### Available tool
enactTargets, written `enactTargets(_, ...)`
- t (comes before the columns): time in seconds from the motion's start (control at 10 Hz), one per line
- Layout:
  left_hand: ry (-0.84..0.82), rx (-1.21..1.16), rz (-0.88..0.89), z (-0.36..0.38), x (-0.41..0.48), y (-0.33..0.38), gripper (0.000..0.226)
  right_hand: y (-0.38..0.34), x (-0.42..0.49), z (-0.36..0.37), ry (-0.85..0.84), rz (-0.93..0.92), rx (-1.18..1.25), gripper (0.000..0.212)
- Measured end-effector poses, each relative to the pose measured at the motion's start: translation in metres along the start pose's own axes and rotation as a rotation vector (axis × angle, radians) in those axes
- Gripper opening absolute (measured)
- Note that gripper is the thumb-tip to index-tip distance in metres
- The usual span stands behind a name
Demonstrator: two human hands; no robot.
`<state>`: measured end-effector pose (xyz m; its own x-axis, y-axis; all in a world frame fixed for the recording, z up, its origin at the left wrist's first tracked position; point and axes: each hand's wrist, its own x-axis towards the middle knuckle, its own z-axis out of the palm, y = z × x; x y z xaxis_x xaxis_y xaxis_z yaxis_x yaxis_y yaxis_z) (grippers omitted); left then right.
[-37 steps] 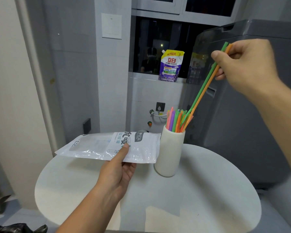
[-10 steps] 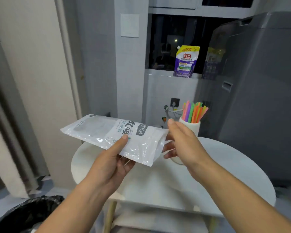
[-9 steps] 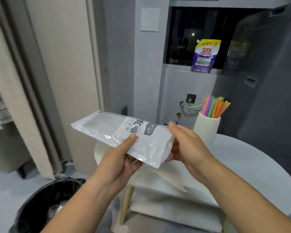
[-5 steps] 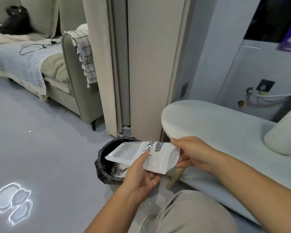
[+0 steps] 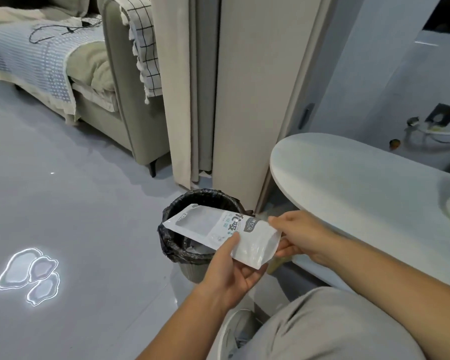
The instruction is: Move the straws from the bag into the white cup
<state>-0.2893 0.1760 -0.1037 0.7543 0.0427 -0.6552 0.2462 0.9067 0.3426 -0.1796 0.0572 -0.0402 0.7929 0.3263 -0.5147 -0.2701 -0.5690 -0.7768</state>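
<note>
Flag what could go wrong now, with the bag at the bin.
The bag, pinched by left hand and right hand, has only its far end over the bin; dropped flat, it might catch the rim and miss. Its printed part is opaque, so a leftover straw could go unnoticed.

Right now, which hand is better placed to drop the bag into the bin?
Left, probably. The left hand grips the bag near its middle, beside the bin; the bag's far end hangs above it. The right hand pinches only the near end, farther away.
</note>
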Motion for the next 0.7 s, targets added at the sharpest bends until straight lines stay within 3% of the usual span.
enactTargets(0.1, -0.039, -0.023, -0.027, 0.005, 0.004, -0.004, 0.036, 0.014, 0.000, -0.002, 0.019, 0.014, 0.022, 0.038)
enactTargets(0.3, 0.042, -0.034, -0.063, -0.001, 0.016, -0.011, 0.044, 0.023, 0.006, -0.008, 0.016, 0.027, 0.041, 0.042)
enactTargets(0.4, 0.054, 0.010, -0.088, -0.004, 0.016, -0.012, 0.053, 0.026, 0.008, -0.007, -0.053, 0.021, 0.054, 0.040)
enactTargets(0.5, 0.035, 0.050, -0.136, -0.008, 0.009, -0.015, 0.077, 0.027, 0.004, -0.008, -0.060, 0.024, 0.058, 0.036)
enactTargets(0.6, -0.001, 0.094, -0.180, -0.006, -0.002, -0.020, 0.083, 0.029, -0.006, -0.019, -0.038, 0.004, 0.059, 0.032)
enactTargets(0.7, -0.022, 0.172, -0.191, 0.006, -0.017, -0.022, 0.074, 0.037, -0.026, -0.041, 0.025, -0.061, 0.068, 0.028)
